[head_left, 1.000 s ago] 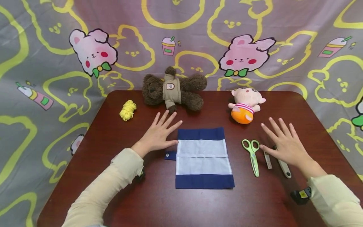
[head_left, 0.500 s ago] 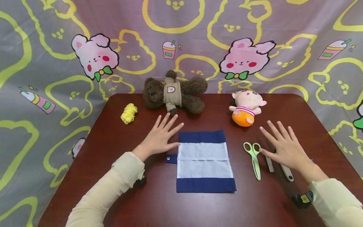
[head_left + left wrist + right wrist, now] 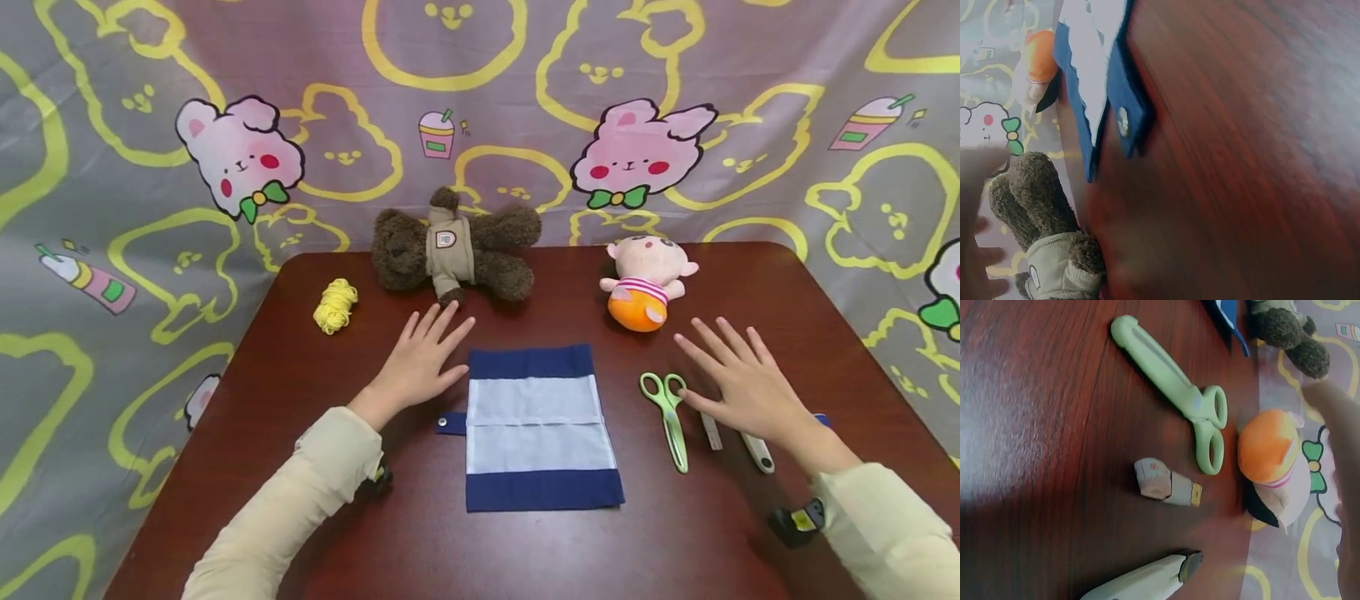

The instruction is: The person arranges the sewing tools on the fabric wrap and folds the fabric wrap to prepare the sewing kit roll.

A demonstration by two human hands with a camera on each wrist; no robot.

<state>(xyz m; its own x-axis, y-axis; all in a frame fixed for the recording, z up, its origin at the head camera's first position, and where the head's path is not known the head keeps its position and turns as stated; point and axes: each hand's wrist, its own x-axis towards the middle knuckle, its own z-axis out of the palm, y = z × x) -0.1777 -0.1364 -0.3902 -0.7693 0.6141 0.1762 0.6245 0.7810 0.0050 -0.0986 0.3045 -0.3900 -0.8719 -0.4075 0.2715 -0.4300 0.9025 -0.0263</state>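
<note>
My left hand [image 3: 415, 364] is spread with straight fingers and holds nothing. It hovers left of a navy and pale-blue cloth piece [image 3: 536, 425], whose snap tab [image 3: 1124, 119] sticks out to the left. My right hand [image 3: 750, 386], also spread and holding nothing, hovers over the table's right side. Its thumb overlaps the handles of green scissors [image 3: 672, 433] in the head view. Partly beneath this hand lie a small pale stick [image 3: 711, 432] and a light-grey utility knife [image 3: 759, 452]. A bit of something blue [image 3: 823, 420] shows behind the right wrist, mostly hidden.
At the back of the dark wooden table [image 3: 540, 554] lie a brown teddy bear [image 3: 455, 250] and a plush toy [image 3: 643, 287] in orange. A yellow yarn bundle [image 3: 336, 306] sits back left. A patterned curtain [image 3: 517, 75] hangs behind.
The head view has shifted slightly. My right hand has moved a little to the left over the stick and utility knife; my left hand has barely moved. The objects stay where they were.
</note>
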